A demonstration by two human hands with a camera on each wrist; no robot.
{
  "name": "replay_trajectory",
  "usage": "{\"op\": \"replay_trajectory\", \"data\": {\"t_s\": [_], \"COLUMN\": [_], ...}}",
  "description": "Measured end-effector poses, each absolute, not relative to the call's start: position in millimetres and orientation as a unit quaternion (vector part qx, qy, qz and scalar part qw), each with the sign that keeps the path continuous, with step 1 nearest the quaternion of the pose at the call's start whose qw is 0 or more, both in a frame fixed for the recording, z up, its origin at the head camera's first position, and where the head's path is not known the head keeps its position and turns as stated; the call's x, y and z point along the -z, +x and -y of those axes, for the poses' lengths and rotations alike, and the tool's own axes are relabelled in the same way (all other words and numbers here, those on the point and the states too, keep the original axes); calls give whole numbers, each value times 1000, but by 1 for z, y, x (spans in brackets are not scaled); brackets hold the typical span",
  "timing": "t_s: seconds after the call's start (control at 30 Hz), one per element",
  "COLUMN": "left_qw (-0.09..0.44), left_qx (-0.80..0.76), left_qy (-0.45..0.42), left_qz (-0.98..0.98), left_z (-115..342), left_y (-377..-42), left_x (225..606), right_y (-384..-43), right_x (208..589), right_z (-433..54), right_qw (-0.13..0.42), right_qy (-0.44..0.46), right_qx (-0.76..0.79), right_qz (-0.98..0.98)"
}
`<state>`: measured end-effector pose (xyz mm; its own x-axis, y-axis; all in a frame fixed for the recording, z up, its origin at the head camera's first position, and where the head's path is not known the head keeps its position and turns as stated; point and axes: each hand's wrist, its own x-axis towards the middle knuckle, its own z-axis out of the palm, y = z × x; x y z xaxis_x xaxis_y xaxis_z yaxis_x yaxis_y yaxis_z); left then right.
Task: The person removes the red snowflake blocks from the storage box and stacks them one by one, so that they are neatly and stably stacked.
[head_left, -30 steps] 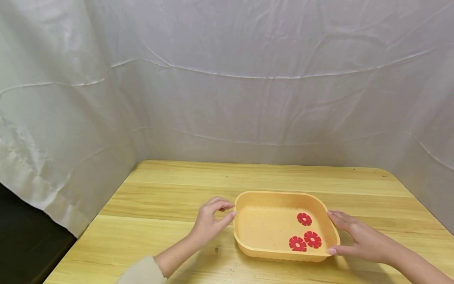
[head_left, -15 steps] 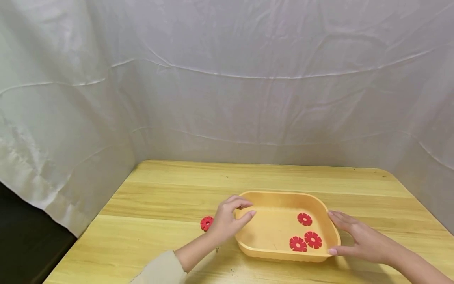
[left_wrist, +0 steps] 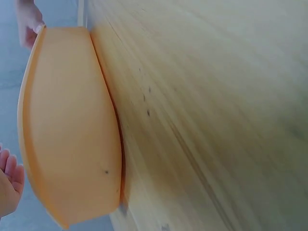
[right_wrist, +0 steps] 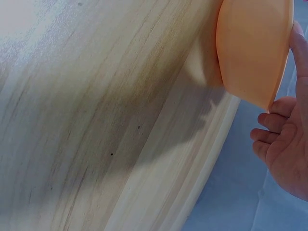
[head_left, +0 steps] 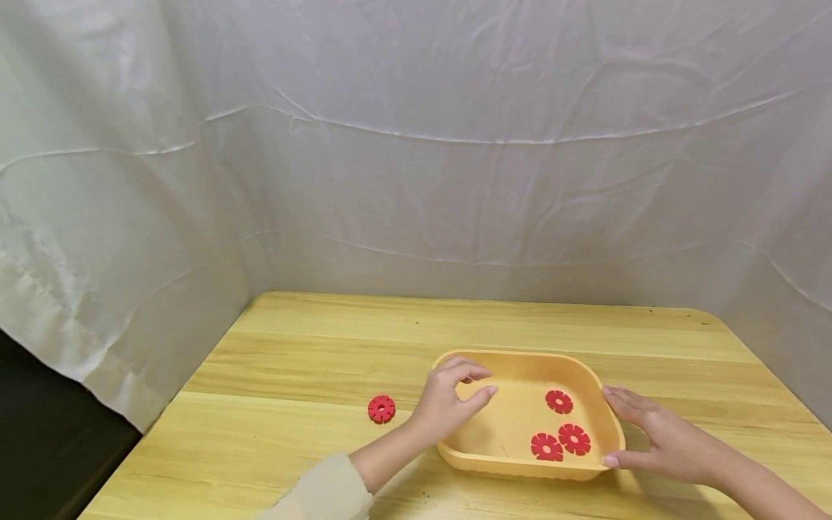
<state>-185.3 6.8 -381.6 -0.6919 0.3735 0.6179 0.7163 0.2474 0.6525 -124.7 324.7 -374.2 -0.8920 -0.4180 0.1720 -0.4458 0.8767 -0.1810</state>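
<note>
A yellow-orange plastic tray point(head_left: 520, 466) stands on the wooden table, holding red notched flower-shaped discs: one disc point(head_left: 559, 401) towards the back, a second disc point(head_left: 575, 439) and a third disc point(head_left: 547, 447) side by side near the front. My left hand point(head_left: 448, 401) hovers over the tray's left end, thumb and fingers apart and loosely curved, nothing between them. My right hand point(head_left: 656, 437) grips the tray's right end, thumb at the front corner and fingers along the side; the right wrist view shows this hand point(right_wrist: 288, 139) at the rim. Another red disc point(head_left: 381, 409) lies on the table, left of the tray.
The wooden table point(head_left: 312, 361) reaches back to a pale cloth curtain point(head_left: 481, 195) that hangs behind and along both sides. Something black point(head_left: 52, 433) shows beyond the table's left edge. Small dark specks dot the tabletop.
My left hand has moved right, from beside the tray to over its left end, uncovering the red disc on the table. My right hand has stayed at the tray's right end.
</note>
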Motion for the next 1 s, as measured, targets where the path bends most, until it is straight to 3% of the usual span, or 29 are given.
{"op": "replay_trajectory", "data": {"t_s": [1.0], "left_qw": [44], "left_qx": [408], "left_qy": [-372], "left_qz": [833], "left_z": [-53], "left_y": [-187], "left_x": [390], "right_y": [-126], "right_x": [375], "right_z": [-325], "right_qw": [64], "right_qy": [235], "right_qx": [-109], "right_qz": [964]}}
